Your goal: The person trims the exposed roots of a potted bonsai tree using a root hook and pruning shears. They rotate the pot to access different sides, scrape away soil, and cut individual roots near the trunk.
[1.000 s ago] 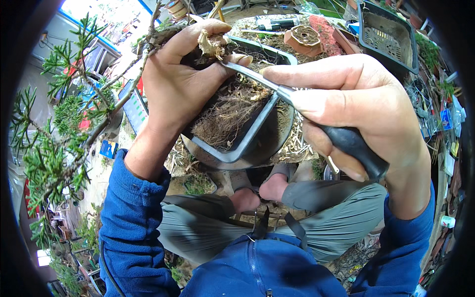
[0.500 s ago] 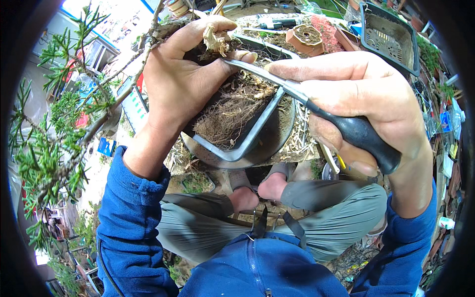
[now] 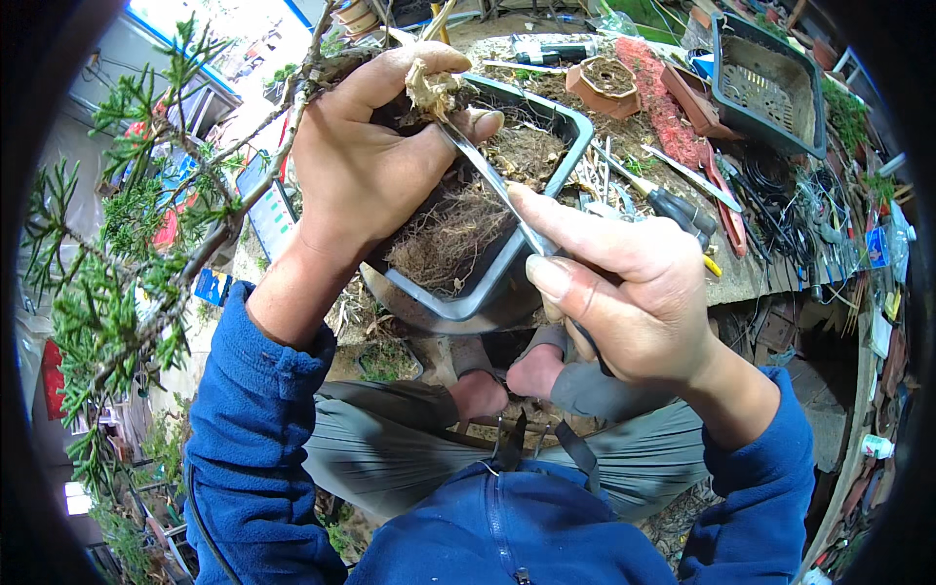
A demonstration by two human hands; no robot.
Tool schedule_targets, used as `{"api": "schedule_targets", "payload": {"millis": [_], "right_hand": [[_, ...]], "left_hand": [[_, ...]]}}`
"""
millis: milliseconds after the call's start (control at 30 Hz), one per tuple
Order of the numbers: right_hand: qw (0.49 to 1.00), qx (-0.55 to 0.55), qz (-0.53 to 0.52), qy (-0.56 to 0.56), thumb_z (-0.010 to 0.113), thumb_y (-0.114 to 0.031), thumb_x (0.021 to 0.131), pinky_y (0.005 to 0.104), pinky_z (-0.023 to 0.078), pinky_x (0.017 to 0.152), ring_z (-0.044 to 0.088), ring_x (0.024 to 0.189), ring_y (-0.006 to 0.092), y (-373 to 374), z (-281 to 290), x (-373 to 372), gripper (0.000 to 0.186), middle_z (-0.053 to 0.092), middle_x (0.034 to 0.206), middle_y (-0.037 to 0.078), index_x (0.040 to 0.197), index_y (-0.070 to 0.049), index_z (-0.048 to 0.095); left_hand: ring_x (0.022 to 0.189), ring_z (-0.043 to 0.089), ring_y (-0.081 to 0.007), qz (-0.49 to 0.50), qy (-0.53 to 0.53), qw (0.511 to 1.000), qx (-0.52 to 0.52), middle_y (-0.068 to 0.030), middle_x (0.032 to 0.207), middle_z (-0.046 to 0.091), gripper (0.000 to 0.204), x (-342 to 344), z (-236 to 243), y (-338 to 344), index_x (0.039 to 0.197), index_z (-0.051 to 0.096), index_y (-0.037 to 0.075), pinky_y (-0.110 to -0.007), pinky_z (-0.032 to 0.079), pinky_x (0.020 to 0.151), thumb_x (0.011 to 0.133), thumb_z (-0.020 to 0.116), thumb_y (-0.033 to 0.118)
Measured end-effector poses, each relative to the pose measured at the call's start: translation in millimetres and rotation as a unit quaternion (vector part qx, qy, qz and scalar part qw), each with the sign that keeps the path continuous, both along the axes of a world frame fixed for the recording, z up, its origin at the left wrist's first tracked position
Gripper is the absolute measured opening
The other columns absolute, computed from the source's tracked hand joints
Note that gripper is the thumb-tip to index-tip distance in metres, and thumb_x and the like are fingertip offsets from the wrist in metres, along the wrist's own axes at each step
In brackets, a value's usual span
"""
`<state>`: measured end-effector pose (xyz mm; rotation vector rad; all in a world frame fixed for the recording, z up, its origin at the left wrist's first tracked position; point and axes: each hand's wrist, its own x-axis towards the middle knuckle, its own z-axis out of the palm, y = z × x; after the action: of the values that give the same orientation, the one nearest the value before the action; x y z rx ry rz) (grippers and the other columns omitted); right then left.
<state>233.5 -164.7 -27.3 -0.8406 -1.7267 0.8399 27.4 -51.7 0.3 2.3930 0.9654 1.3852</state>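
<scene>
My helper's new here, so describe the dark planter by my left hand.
On the worktable, find the left hand. Just beneath it sits a dark rectangular planter. Fibrous roots and soil show within its rim, unlike the perforated dark tray at the picture's upper right.

Two hands (image 3: pixel 361 156) (image 3: pixel 634 297), one held metal tool (image 3: pixel 485 169), two dark rectangular tubs (image 3: pixel 468 309) (image 3: pixel 770 135)

Metal tool (image 3: pixel 481 166), grip end hidden

The tool shaft (image 3: pixel 486 172) is silver, roots (image 3: pixel 450 236) brown, pot (image 3: pixel 470 307) dark grey, foliage (image 3: pixel 109 320) green, sleeves (image 3: pixel 255 405) plain blue.
</scene>
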Motion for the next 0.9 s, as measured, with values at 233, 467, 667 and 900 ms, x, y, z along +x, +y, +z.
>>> {"api": "schedule_targets", "payload": {"millis": [233, 467, 667, 900], "right_hand": [[0.984, 0.157, -0.043, -0.072, 0.067, 0.002, 0.091, 0.0300, 0.058, 0.081, 0.077, 0.086, 0.0248, 11.5, -19.6, 0.7, 0.043, 0.076, 0.106, 0.023, 0.134, 0.008, 0.065], [0.976, 0.192, -0.052, -0.088, 0.067, 0.001, 0.091, 0.0306, 0.056, 0.071, 0.072, 0.074, 0.0208, 20.0, -25.2, 2.5, 0.044, 0.077, 0.103, 0.021, 0.134, 0.007, 0.065], [0.962, -0.219, 0.048, 0.156, 0.061, 0.003, 0.098, 0.0196, 0.037, 0.049, 0.049, 0.050, 0.0026, -4.3, 6.0, 3.2, 0.046, 0.063, 0.068, 0.000, 0.143, 0.008, 0.057], [0.923, -0.344, 0.059, 0.160, 0.061, -0.003, 0.098, 0.0199, 0.037, 0.043, 0.051, 0.045, 0.0063, -5.4, 50.3, 10.0, 0.043, 0.065, 0.068, 0.007, 0.139, 0.009, 0.060]], "left_hand": [[0.090, 0.072, -0.0115, 0.003, -0.008, 1.000, -0.011, -0.0053, 0.098, 0.078, 0.039, -0.1, -1.9, 0.5, 0.110, 0.076, 0.005, -0.027, 0.057, 0.084, 0.078, 0.092, 0.018], [0.097, 0.071, -0.0123, -0.018, -0.010, 1.000, -0.010, -0.0053, 0.104, 0.077, 0.040, -2.1, -2.7, 2.2, 0.113, 0.075, 0.005, -0.029, 0.055, 0.088, 0.080, 0.091, 0.018], [0.098, 0.068, -0.0098, -0.028, 0.022, 0.999, -0.010, -0.0035, 0.107, 0.076, 0.048, -6.5, -2.3, 0.8, 0.123, 0.072, 0.001, -0.027, 0.056, 0.090, 0.079, 0.090, 0.005], [0.097, 0.069, -0.0098, -0.033, 0.003, 0.999, -0.017, -0.0043, 0.107, 0.076, 0.048, -4.0, -1.2, -1.2, 0.121, 0.073, 0.004, -0.027, 0.056, 0.088, 0.077, 0.091, 0.007]]}}
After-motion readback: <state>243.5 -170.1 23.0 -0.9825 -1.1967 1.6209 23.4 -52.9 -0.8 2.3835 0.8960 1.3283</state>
